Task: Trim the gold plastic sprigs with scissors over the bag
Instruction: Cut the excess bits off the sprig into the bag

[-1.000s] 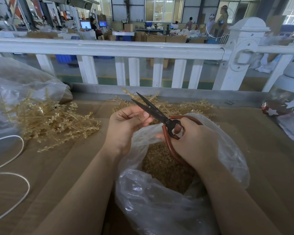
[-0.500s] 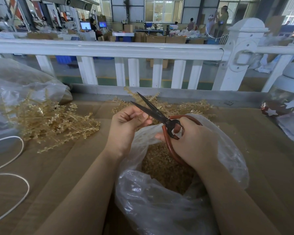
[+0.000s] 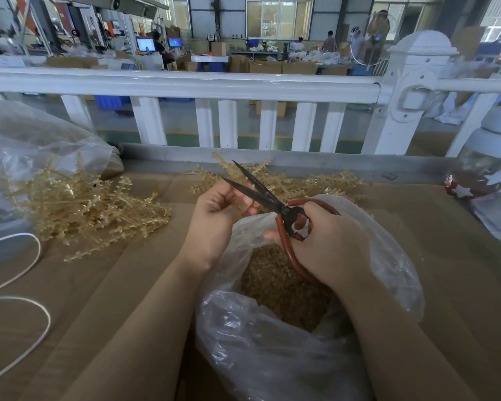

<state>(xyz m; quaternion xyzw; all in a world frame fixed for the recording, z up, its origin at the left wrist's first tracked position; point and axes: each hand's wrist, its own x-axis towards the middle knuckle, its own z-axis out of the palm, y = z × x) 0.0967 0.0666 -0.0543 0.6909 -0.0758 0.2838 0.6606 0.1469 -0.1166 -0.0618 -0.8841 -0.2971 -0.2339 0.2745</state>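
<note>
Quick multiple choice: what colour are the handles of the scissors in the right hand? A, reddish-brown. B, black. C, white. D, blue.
A: the scissors gripped by the right hand have reddish-brown loop handles and dark blades, which stand open above the clear plastic bag.

Dull dark metal scissors [image 3: 268, 195] with smooth reddish-brown coated handles open over a glossy, crinkled clear plastic bag [image 3: 272, 357]. Translucent gold plastic sprigs [image 3: 84, 204] lie on matt brown cardboard [image 3: 460, 270] beside a glossy white-painted railing [image 3: 185, 85].
</note>
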